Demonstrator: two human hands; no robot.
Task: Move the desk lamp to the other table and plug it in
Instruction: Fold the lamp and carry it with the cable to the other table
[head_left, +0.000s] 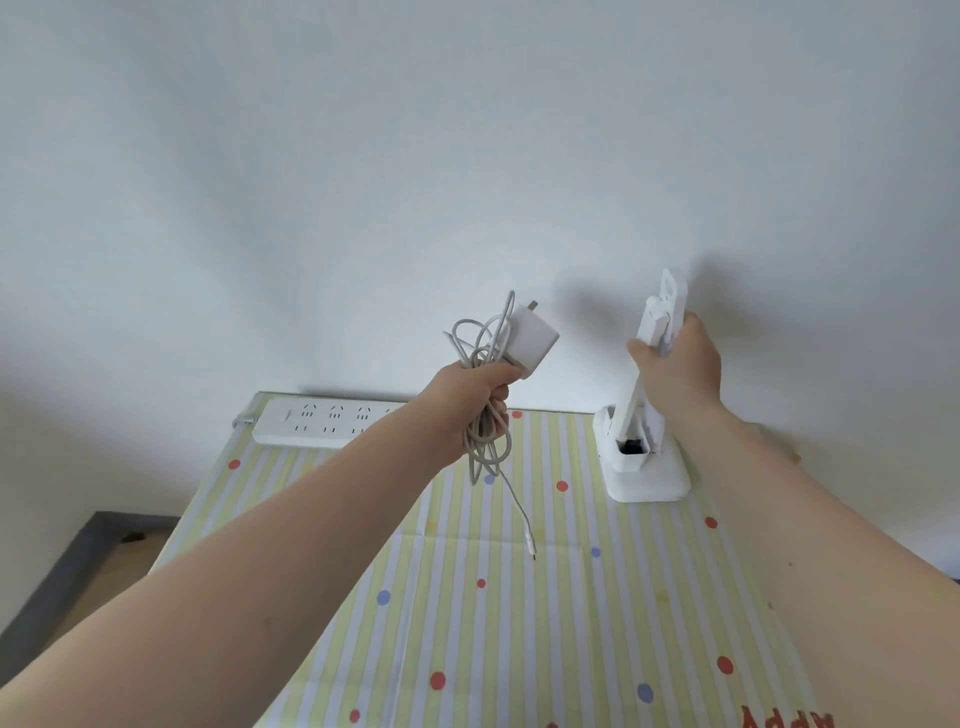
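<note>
Head view: right hand (675, 364) grip curled round folded desk lamp (641, 395), base resting on striped tabletop (467, 597) at far right edge. Left of lamp, left hand (480, 400) grips coiled cable (485, 441) and white adapter (530, 338), raised above tabletop. Power strip (317, 421) further left, by wall.

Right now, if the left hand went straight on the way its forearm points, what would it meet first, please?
Probably the white wall. The left hand, gripping the charger and cable bundle, sits above the power strip, so it looks likely to pass over that, though depth is hard to judge.
</note>
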